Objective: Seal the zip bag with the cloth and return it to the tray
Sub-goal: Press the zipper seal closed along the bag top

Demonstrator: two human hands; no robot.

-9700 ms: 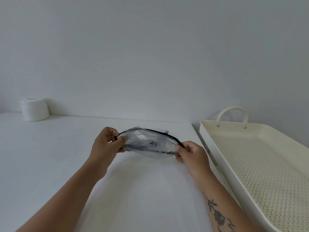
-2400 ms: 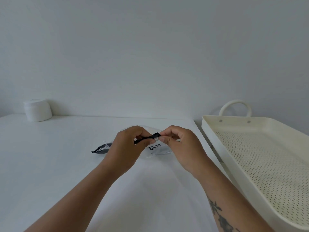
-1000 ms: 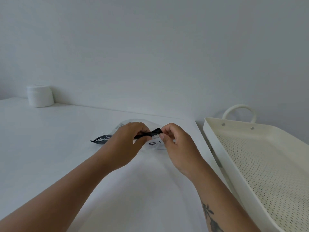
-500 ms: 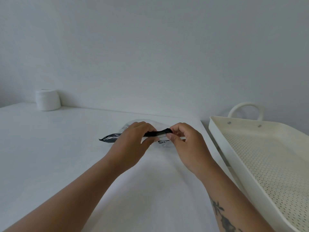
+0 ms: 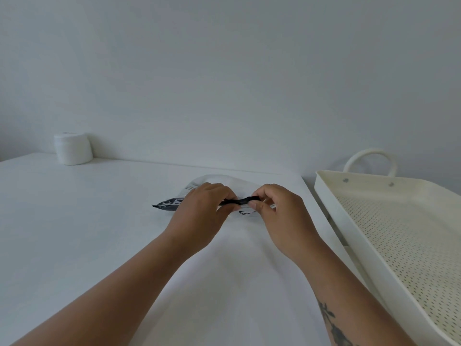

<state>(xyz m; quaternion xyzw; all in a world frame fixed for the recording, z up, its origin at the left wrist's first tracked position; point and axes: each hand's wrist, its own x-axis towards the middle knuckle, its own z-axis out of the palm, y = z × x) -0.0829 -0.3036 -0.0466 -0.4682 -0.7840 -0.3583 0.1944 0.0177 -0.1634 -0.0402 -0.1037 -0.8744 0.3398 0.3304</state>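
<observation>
**Both hands pinching bag's zip strip**

Since half a second ago the hands sit a bit further apart along the black strip (image 5: 235,201); 9.7 s ago the bag (image 5: 219,186) was held up open, now it lies on the table (image 5: 74,221). Left hand (image 5: 199,216) and right hand (image 5: 282,221) each have thumb and fingers clamped on the strip. Cloth inside can't be made out. Tray (image 5: 349,231) to the right, perforated floor bare. White roll (image 5: 72,148) far left by the wall.

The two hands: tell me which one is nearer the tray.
The right hand, beside the tray. The left hand pinches the zip bag farther from it.
</observation>
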